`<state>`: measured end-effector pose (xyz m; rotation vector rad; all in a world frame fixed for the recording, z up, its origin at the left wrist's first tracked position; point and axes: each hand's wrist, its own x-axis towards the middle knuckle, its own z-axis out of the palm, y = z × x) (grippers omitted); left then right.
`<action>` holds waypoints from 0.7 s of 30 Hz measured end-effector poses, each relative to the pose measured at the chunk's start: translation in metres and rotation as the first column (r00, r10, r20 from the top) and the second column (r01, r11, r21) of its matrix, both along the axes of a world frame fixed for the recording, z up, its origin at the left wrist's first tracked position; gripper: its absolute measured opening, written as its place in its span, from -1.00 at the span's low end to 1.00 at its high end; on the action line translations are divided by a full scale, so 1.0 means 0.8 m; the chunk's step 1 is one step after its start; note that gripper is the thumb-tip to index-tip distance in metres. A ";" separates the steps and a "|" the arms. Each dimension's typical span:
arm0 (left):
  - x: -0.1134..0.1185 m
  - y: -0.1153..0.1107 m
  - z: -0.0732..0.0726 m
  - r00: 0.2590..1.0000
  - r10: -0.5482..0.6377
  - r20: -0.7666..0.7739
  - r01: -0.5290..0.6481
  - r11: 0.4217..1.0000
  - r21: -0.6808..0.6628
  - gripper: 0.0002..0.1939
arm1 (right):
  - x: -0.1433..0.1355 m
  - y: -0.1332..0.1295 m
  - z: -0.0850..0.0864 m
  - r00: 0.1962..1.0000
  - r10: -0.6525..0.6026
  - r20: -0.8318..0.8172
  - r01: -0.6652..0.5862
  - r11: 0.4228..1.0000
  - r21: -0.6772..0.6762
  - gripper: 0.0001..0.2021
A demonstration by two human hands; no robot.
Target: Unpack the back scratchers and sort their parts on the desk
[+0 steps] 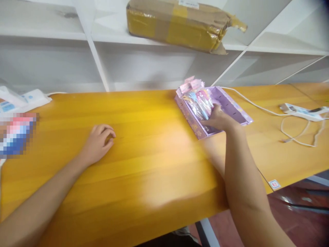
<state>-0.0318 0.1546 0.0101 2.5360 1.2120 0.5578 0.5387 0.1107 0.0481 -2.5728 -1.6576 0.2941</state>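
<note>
The right arm is stretched up from the lower right, and the right hand (219,118) is dipped into the purple box (189,120), right of centre. Its thumb and fingers are spread by the clear packets (196,103); whether 1 is gripped cannot be told. The packets are slanted lengthwise from upper left to lower right. At centre left, the left hand (97,144) is rested, fingers loosely curled, thumb apart.

Purple box (233,110) (star-patterned), clear plastic packets (195,99) inside
</note>
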 end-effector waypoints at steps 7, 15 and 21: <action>0.000 -0.001 -0.001 1.000 -0.008 -0.013 0.008 1.000 0.016 -0.86 | -0.024 -0.011 -0.012 0.999 -0.049 -0.008 0.049 0.994 0.101 0.28; -0.002 0.002 -0.001 1.000 -0.015 -0.019 0.016 1.000 0.023 -0.85 | -0.062 -0.014 0.000 0.980 -0.192 0.044 0.177 0.955 0.238 0.10; -0.003 0.001 0.000 1.000 -0.014 -0.021 0.014 1.000 0.004 -0.83 | -0.040 -0.019 -0.002 0.914 -0.351 -0.201 0.405 0.797 0.449 -0.08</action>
